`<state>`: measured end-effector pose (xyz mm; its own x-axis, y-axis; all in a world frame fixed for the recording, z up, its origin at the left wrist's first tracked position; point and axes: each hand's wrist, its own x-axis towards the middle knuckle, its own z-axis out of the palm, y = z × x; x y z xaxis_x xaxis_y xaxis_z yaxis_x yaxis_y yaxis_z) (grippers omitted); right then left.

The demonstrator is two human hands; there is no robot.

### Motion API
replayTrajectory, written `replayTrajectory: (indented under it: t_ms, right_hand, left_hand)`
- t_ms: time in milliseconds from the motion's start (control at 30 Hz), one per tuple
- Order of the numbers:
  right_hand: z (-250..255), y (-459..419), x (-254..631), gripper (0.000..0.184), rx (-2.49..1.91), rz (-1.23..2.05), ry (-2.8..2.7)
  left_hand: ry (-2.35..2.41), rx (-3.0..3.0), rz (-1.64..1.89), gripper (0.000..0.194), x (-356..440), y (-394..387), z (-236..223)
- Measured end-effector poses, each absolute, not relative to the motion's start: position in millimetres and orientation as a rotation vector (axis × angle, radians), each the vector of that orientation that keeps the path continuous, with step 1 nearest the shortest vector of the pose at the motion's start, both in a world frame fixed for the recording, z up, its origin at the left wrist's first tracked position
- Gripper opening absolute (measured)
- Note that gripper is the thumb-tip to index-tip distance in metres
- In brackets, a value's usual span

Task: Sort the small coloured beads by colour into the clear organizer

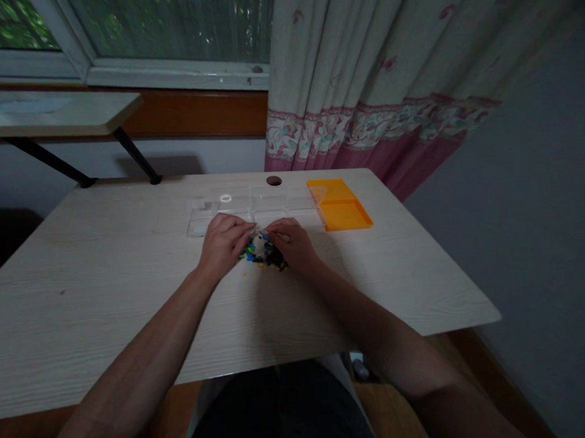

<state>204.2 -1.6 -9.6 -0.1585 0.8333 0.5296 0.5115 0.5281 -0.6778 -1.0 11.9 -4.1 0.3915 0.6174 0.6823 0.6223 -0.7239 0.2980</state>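
My left hand (225, 242) and my right hand (295, 243) meet over the middle of the table, fingertips almost touching. The fingers of both are closed in a pinch around something small and whitish whose kind I cannot make out. Directly beneath them lies a heap of tiny coloured pieces (274, 256), blue, green, yellow and black, partly covered by my fingers. Just behind my hands sits a clear plastic compartment box (268, 203), its front edge partly hidden by them. At its right end, an orange tray (347, 212) lies against or slightly under the clear plastic.
The pale wooden table (142, 289) has a round cable hole (274, 180) near its back edge. A raised shelf (85, 123) on black legs stands at the back left. Behind the table are a window and a patterned curtain (329, 96); a wall is on the right.
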Motion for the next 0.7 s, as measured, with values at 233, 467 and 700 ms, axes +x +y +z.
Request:
replayTrajectory:
  t_ms: [233,467,700]
  right_hand:
    - [-8,-1,204,0.024,-1.118,0.392,-1.847]
    - [-13,1,205,0.028,-1.111,0.355,-1.869]
    - [-16,1,203,0.029,-1.052,0.395,-1.904]
  left_hand:
    - [-1.559,-2.363,-1.235,0.024,-15,27,-14]
    - [-1.526,-2.387,-1.255,0.027,-13,23,-12]
    - [-1.073,-2.865,-1.205,0.035,1,11,-6]
